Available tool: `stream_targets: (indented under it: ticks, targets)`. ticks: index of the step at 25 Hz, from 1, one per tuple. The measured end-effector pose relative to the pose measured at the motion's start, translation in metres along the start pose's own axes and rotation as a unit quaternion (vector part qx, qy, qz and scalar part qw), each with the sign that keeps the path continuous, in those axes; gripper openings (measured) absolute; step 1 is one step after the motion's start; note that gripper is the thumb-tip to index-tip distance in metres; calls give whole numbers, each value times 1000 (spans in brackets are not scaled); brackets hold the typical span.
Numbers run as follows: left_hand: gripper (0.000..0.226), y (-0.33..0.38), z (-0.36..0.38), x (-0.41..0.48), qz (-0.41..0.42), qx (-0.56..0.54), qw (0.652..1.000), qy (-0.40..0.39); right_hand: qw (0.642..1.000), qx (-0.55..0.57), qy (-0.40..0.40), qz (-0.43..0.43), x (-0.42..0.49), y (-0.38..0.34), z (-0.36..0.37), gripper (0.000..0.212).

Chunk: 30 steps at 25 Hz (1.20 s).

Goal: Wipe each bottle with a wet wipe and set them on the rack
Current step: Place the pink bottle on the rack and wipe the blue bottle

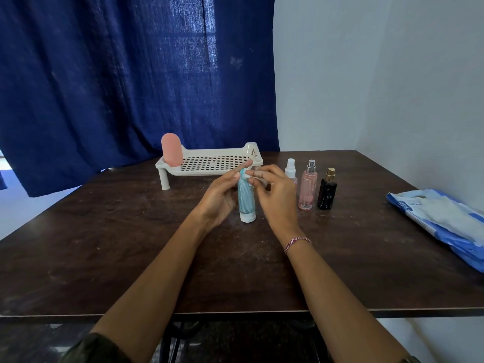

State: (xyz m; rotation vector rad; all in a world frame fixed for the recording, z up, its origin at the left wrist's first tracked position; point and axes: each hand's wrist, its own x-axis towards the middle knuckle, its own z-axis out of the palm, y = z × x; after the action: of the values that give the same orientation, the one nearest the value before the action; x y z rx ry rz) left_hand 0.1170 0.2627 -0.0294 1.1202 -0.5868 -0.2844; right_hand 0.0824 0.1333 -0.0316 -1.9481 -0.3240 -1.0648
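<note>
From the head view, the teal tube (pixel 246 199) stands cap-down on the dark table (pixel 131 244), just in front of the white rack (pixel 209 163), so it stays steady while I clean its crimped top end. My left hand (pixel 220 195) braces it, thumb and fingers lightly closed on its upper part, as far as I can tell with the fingers overlapping. My right hand (pixel 275 195) pinches the wet wipe (pixel 248 176) against the tip.

A pink bottle (pixel 171 149) already stands at the rack's left end. The clear spray bottle (pixel 290 169), pink spray bottle (pixel 307 187) and black bottle (pixel 327 191) wait in a row to the right, within easy reach. The wipe pack (pixel 440 218) lies far right. Its blue print and the bottle labels are too blurred to read.
</note>
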Motion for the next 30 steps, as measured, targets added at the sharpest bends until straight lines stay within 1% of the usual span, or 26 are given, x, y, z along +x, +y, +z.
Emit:
stream_targets:
  ticks: [5,9,12,14,17,19,24,28,30]
  targets:
    - [28,2,-3,1,20,38,999,27,999,39,-37,6,-4,-1,-2,20]
    - [24,-1,-5,3,25,71,996,55,999,33,-32,21,-3,2,-4,17]
    - [21,-3,-5,3,49,116,989,73,999,25,-24,17,-3,0,-4,19]
    - [20,-3,-7,3,61,149,982,98,999,20,-29,10,-4,-1,-5,20]
    - [22,-2,-7,3,62,158,977,127,999,-2,-49,1,-7,-1,-7,19]
    - [24,-2,-5,4,60,168,975,137,998,-16,-56,-8,-8,-1,-8,19]
    - [25,-3,-2,3,74,210,965,142,998,-38,-40,-29,-5,1,-8,22]
    - [23,-3,-4,3,83,223,958,162,996,-39,-77,-28,-9,2,-10,17]
    - [19,-3,-4,3,86,224,957,164,995,-49,-71,-41,-9,2,-9,17]
